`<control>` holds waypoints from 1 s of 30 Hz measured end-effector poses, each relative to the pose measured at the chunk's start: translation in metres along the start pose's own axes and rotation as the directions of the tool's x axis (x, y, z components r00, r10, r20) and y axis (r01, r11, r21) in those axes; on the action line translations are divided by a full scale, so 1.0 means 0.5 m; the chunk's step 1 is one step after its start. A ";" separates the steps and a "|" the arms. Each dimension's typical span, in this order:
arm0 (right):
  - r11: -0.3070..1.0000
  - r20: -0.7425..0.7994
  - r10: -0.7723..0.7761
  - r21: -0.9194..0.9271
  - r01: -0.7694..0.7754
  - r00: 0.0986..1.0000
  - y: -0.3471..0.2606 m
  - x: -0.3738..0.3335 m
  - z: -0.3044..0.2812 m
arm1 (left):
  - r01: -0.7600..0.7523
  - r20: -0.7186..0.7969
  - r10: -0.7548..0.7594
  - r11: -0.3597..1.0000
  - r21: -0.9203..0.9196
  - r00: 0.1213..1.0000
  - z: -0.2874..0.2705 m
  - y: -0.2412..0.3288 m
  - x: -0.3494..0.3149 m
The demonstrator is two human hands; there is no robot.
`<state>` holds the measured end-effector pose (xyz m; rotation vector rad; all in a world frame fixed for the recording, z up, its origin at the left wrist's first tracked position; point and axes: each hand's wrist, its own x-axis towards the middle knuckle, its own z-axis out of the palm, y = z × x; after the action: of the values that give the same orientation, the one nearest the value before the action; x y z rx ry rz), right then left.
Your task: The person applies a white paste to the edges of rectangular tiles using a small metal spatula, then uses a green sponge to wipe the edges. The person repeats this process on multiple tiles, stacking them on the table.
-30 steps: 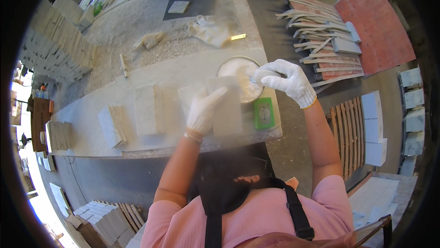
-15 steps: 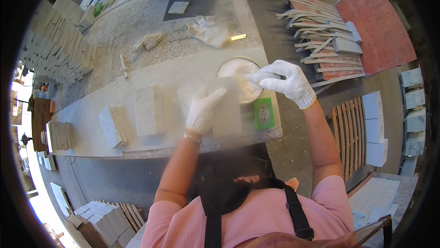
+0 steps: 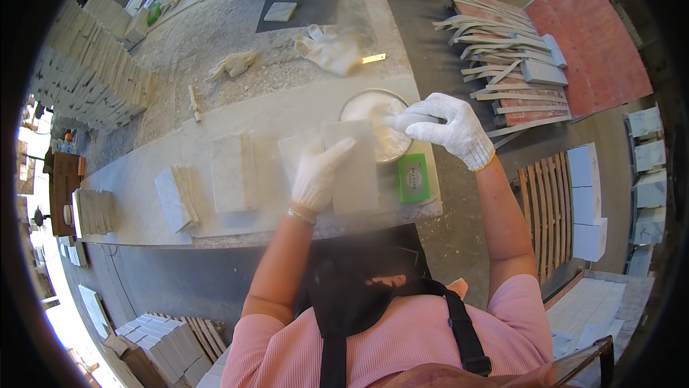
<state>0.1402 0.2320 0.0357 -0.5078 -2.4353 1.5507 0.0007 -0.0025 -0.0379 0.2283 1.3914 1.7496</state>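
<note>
Two gloved hands are at work on my feed, and what counts, I judge, is how the bowl (image 3: 388,160) lies between them. It stands just left of the right hand (image 3: 443,128) and to the far right of the left hand (image 3: 316,176), so the right hand is the nearer one.

I see the right hand's thumb and fingers closed round a pale piece (image 3: 413,121), whose long axis runs roughly left to right. Its left end reaches over the white stuff in the bowl; from up here I can't tell whether it touches.

The tile (image 3: 357,180) lies just right of the left hand, its long axis running near to far. From my viewpoint its far right corner covers part of the bowl's near left rim; whether the tile is raised or flat I can't say. The left thumb lies across the tile, pointing right. I can't make out the other fingers well enough to say how far they are spread or whether they grip.

A second tile (image 3: 288,145) shows to the left of that hand, partly covered by it. I count the green box (image 3: 413,178) close by the bowl on its near side, right of the tile, and a stack (image 3: 233,173) farther left along the table (image 3: 136,173).
</note>
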 end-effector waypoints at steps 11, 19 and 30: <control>1.000 0.010 0.016 0.023 -0.017 1.000 0.003 0.004 0.001 | -0.009 -0.011 0.009 0.999 0.054 1.000 -0.002 -0.002 0.001; 0.999 0.001 0.008 0.050 -0.008 1.000 -0.015 0.009 -0.003 | -0.032 0.007 0.032 0.998 0.047 0.999 -0.001 0.001 -0.002; 1.000 0.075 0.029 0.004 -0.029 0.997 0.038 0.216 0.093 | 0.042 0.005 -0.042 0.999 0.004 0.999 0.000 0.002 -0.001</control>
<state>0.0275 0.2433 -0.0022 -0.4947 -2.4892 1.6149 0.0006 -0.0030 -0.0368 0.2043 1.3858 1.7110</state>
